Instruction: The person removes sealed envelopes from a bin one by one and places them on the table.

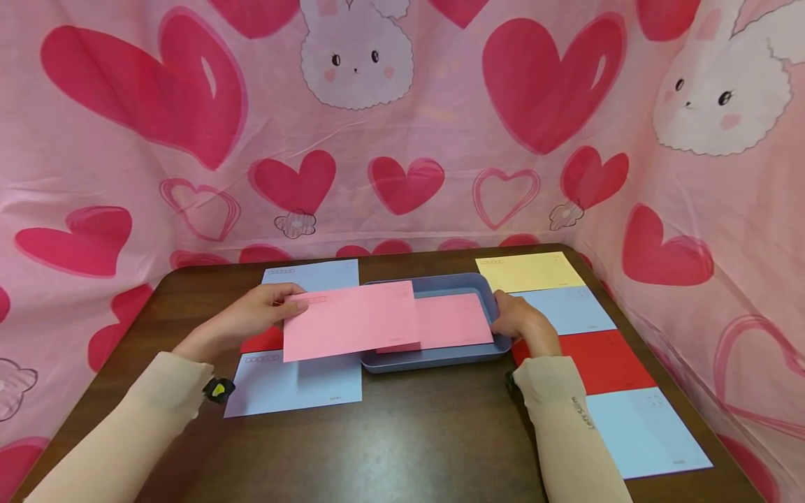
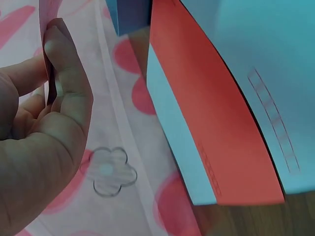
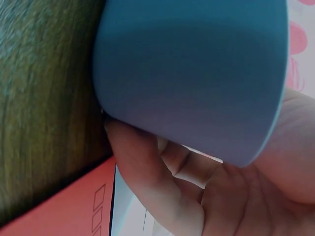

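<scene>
My left hand (image 1: 256,314) pinches a pink envelope (image 1: 352,318) near its left end, thumb on top. The envelope is raised above the table, and its right end overlaps the blue-grey tray (image 1: 434,360). Inside that tray lies another pink envelope (image 1: 453,320), partly covered by the held one. At the tray's right end, my right hand (image 1: 522,318) grips the wall. In the right wrist view, the fingers (image 3: 147,172) curl against the outside of the tray (image 3: 192,83), with the thumb at the rim.
Left of the tray lie a light blue envelope (image 1: 321,271), a red one (image 1: 263,341) and another light blue one (image 1: 302,391). A right column holds yellow (image 1: 528,272), blue (image 1: 572,311), red (image 1: 597,360) and pale blue (image 1: 648,433) envelopes. Pink heart-patterned cloth (image 1: 402,126) surrounds the brown table (image 1: 402,447).
</scene>
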### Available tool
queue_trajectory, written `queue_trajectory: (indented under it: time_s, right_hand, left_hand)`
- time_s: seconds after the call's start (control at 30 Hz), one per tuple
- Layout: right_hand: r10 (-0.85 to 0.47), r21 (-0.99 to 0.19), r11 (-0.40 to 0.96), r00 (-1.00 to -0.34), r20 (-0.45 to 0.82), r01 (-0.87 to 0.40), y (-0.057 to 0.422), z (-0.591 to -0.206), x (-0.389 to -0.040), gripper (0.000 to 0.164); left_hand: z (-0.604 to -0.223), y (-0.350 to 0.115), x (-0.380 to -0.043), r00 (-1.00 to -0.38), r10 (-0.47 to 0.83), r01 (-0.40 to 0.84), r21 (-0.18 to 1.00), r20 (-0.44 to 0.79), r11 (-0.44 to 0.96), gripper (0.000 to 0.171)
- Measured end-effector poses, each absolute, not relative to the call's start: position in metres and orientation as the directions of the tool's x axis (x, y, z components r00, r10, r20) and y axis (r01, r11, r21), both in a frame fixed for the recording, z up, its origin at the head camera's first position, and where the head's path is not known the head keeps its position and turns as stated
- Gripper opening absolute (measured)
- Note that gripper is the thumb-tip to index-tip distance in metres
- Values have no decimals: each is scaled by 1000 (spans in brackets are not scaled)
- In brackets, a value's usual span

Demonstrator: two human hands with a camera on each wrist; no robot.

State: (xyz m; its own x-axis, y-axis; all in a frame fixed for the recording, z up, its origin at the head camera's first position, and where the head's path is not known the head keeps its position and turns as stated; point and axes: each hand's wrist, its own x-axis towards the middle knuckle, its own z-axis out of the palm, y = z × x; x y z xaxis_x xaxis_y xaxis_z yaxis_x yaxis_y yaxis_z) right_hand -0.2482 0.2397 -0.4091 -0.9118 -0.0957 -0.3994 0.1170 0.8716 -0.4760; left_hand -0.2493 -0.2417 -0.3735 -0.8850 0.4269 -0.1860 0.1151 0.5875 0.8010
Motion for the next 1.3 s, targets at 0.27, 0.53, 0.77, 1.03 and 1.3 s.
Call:
queue_trajectory:
  time_s: [0.27,0.53,0.77,1.03,1.3]
  right_hand:
    - [-96,-461,880,-911,-401,110,239,-408,-248,79]
    - [-92,-456,883,-910,-403,113,239,-408,-249,81]
    - [-88,-458,881,-909,-407,120,239,-408,-249,84]
    - [-97,-464,879,-912,-399,109,238,-408,-248,82]
    - [-103,-474,874,-914,-393,105,239,-408,-247,81]
  left_hand:
    - [-369,-274,-236,-894,408,126,767,-188,629,40]
    - [-369,-306,-222,-902,395,153,725,-175,671,39]
    - [-374,-330,-208,-879,413,100,754,-239,649,40]
    - [-381,-345,-190,-829,496,98,806,-259,584,32]
    - [-398,-351,-178,-771,593,115,864,-233,490,26]
